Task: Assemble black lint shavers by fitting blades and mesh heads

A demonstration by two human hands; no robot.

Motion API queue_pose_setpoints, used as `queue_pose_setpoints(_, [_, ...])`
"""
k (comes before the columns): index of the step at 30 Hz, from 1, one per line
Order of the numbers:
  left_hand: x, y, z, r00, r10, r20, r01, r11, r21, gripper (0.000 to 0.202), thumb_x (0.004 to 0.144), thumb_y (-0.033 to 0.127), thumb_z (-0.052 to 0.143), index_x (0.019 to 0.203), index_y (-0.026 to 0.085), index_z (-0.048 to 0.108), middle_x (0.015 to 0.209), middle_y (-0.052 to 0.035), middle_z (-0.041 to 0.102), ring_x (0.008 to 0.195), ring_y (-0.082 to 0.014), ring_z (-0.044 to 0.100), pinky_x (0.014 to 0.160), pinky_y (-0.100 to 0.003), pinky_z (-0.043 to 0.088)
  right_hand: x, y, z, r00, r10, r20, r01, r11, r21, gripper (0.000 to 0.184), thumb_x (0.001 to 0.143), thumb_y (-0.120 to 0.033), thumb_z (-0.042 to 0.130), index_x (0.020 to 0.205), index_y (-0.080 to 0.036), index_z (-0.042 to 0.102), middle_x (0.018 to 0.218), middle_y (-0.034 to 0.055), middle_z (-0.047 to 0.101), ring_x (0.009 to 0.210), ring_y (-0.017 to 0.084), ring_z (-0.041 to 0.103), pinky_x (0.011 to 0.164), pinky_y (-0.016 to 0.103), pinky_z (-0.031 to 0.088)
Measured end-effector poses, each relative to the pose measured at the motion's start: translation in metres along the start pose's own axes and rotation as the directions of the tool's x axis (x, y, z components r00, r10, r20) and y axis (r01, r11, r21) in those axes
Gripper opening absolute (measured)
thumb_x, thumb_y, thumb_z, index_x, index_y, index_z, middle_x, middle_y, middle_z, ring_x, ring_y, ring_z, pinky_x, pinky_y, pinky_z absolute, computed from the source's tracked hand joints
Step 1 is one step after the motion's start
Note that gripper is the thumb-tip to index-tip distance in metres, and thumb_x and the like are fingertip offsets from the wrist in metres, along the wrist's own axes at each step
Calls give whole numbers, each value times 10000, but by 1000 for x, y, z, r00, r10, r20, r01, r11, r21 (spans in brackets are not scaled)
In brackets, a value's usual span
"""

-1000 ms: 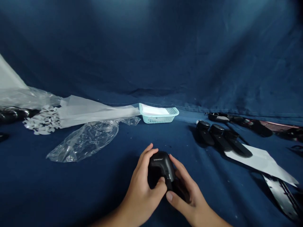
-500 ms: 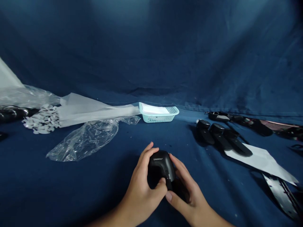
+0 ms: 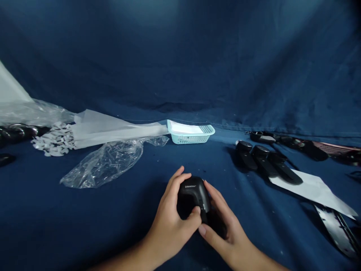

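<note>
A black plastic device with a rounded top and small pale lettering is between my two hands, low in the middle of the view; I cannot tell its exact kind. My left hand grips its left side, fingers over the upper edge and thumb pressed on the near face. On the other side, my right hand curls round it, fingertips at the upper right and thumb at the lower edge. The hands hide much of the device's lower part, which lies in shadow.
A light-blue basket holding white sheets stands at the back. To its left lie a wrapped bundle of white pieces and a crumpled clear plastic bag. Several black handle-like parts and white paper lie at right.
The whole scene has shifted slightly right and up in the view. My left thumb sits a little higher on the device. Both hands keep their hold.
</note>
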State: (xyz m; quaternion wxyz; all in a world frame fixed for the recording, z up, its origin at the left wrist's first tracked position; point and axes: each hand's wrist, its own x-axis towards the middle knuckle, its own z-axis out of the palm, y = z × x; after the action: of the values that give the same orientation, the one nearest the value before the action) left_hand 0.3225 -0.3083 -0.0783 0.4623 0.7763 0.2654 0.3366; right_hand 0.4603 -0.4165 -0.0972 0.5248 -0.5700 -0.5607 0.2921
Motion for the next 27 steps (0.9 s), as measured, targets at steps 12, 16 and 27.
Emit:
queue_pose_setpoints(12, [0, -1, -2, 999, -34, 17, 35, 998, -61, 556, 773, 153, 541, 1293, 310, 425, 1532, -45, 282, 1356, -316, 358, 1041, -593, 375, 1, -1, 0, 999, 52, -7, -52, 996, 77, 694, 856, -264, 654, 1446, -385, 309, 1539, 21, 279, 1411, 293, 266, 1163, 514, 220])
queue_pose_setpoints(16, [2, -2, -3, 999, -41, 34, 44, 995, -91, 541, 781, 169, 536, 1292, 307, 427, 1537, -46, 272, 1361, -315, 348, 1041, -597, 372, 2, -1, 0, 998, 70, -7, -69, 992, 108, 685, 851, -280, 670, 1435, -395, 330, 1531, 14, 287, 1414, 290, 257, 1167, 510, 209])
queue_pose_setpoints(27, [1, 0, -4, 998, -56, 23, 58, 993, -99, 501, 803, 152, 531, 1270, 317, 451, 1532, -30, 281, 1329, -293, 398, 1010, -532, 429, 2, -3, -1, 999, 49, 5, -49, 996, 74, 689, 861, -266, 651, 1442, -406, 308, 1534, 3, 270, 1421, 266, 240, 1170, 485, 209])
